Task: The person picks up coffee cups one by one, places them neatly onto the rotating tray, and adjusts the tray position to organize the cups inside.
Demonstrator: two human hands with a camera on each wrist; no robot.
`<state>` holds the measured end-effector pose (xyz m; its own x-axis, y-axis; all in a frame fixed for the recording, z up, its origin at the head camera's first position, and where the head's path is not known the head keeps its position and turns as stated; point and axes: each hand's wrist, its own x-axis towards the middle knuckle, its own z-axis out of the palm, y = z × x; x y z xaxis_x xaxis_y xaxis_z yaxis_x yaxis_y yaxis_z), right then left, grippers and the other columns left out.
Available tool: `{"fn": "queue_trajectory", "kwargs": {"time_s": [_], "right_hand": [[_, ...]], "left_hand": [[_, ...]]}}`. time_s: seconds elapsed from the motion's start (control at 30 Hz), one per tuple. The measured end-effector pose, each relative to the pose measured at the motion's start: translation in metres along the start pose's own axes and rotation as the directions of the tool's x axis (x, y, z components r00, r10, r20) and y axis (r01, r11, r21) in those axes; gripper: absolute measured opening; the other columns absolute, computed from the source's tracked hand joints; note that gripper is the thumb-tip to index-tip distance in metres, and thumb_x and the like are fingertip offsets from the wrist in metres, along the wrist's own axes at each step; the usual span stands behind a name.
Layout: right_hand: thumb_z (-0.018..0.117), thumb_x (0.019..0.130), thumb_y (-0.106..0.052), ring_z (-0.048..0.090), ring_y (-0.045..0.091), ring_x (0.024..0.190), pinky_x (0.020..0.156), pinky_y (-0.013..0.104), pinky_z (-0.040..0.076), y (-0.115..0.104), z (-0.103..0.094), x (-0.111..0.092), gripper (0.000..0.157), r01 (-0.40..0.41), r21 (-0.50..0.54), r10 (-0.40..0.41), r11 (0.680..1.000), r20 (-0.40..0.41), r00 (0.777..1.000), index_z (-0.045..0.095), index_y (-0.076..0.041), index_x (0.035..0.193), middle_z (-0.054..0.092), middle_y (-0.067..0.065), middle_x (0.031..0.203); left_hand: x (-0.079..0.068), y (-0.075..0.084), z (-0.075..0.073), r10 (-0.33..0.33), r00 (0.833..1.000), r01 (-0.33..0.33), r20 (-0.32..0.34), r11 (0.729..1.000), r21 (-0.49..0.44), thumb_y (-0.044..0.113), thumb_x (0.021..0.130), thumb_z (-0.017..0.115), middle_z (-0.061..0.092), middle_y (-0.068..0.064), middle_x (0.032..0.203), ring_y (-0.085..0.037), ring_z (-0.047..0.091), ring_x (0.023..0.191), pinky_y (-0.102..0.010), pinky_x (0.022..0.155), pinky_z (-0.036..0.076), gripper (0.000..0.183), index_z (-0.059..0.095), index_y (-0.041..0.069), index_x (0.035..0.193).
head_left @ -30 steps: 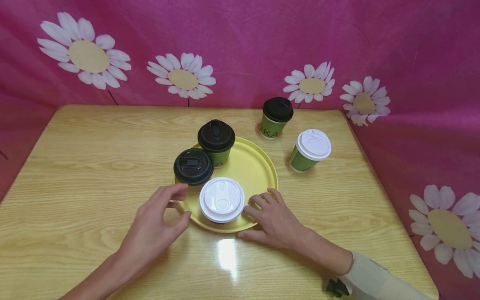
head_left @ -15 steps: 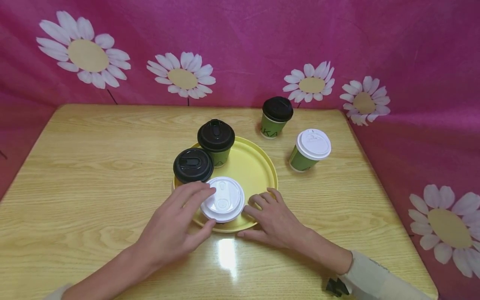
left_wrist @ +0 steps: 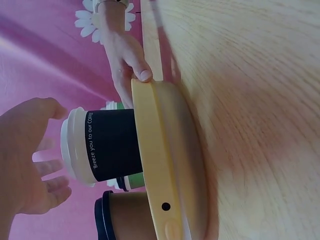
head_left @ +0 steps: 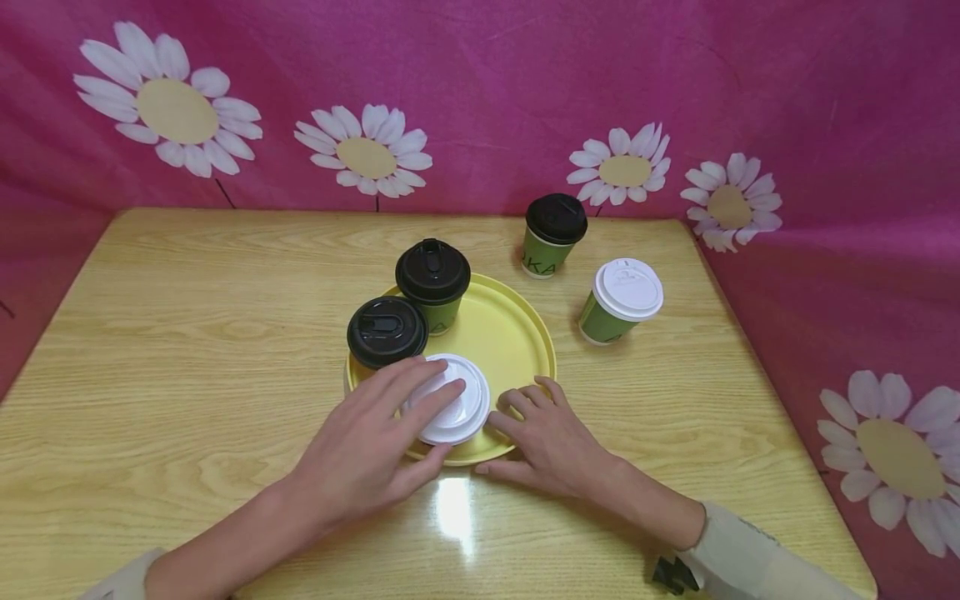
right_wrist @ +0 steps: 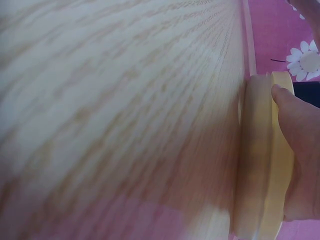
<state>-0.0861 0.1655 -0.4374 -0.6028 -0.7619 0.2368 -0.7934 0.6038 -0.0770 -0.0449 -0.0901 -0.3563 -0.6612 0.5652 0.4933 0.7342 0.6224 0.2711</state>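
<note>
A paper coffee cup (head_left: 468, 419) with a white lid and a black printed sleeve (left_wrist: 115, 145) stands upright at the near side of a round yellow tray (head_left: 510, 333). My left hand (head_left: 363, 446) is over this cup, fingers spread above the lid; the left wrist view shows a gap between hand (left_wrist: 25, 155) and lid. My right hand (head_left: 551, 437) grips the tray's near right rim, its thumb (right_wrist: 282, 95) on the edge and its fingers reaching inside, close to the cup. Two black-lidded cups, one nearer (head_left: 386, 329) and one farther (head_left: 433, 271), stand on the tray's left part.
Off the tray to the right stand a green cup with a black lid (head_left: 553, 237) and a green cup with a white lid (head_left: 622, 300). A pink flowered cloth (head_left: 480, 100) rises behind the wooden table (head_left: 210, 317) and along its right side.
My left hand has moved right from beside the tray to over the white-lidded cup, partly covering its lid. My right hand, the tray and the cups have stayed in place.
</note>
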Motion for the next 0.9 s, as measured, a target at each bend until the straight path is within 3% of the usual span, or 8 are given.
{"fn": "queue_trajectory", "kwargs": {"time_s": [0.2,0.43,0.9], "right_hand": [[0.046,0.08,-0.069,0.046,0.022,0.089,0.095,0.049,0.027,-0.0003,0.0003,-0.0005,0.052,0.002,-0.003,-0.002,1.0,-0.002,1.0,0.059,-0.021,0.097,0.051,0.0,0.098],[0.046,0.08,-0.068,0.045,0.022,0.089,0.095,0.049,0.027,-0.0007,0.0007,-0.0009,0.051,-0.001,-0.01,0.001,1.0,0.008,1.0,0.059,-0.022,0.097,0.051,-0.001,0.098],[0.048,0.079,-0.068,0.045,0.023,0.089,0.095,0.05,0.026,-0.0027,-0.0013,0.0004,0.05,-0.01,-0.007,0.01,1.0,0.008,1.0,0.058,-0.022,0.094,0.051,0.0,0.097]], "left_hand": [[0.0032,-0.001,0.0039,0.033,0.999,-0.035,0.036,0.998,0.044,0.035,0.082,0.06,0.043,-0.012,0.133,-0.03,0.036,0.125,-0.04,0.105,0.028,0.052,0.051,0.015,0.129],[0.0049,-0.0023,0.0084,0.08,0.996,-0.082,0.031,0.994,0.073,0.034,0.083,0.059,0.047,-0.013,0.129,-0.031,0.037,0.124,-0.041,0.105,0.028,0.047,0.054,0.012,0.124],[0.0053,-0.0025,0.0081,0.093,0.993,-0.102,0.071,0.984,0.142,0.034,0.083,0.059,0.05,-0.012,0.125,-0.032,0.036,0.125,-0.04,0.107,0.026,0.043,0.057,0.01,0.119]]}}
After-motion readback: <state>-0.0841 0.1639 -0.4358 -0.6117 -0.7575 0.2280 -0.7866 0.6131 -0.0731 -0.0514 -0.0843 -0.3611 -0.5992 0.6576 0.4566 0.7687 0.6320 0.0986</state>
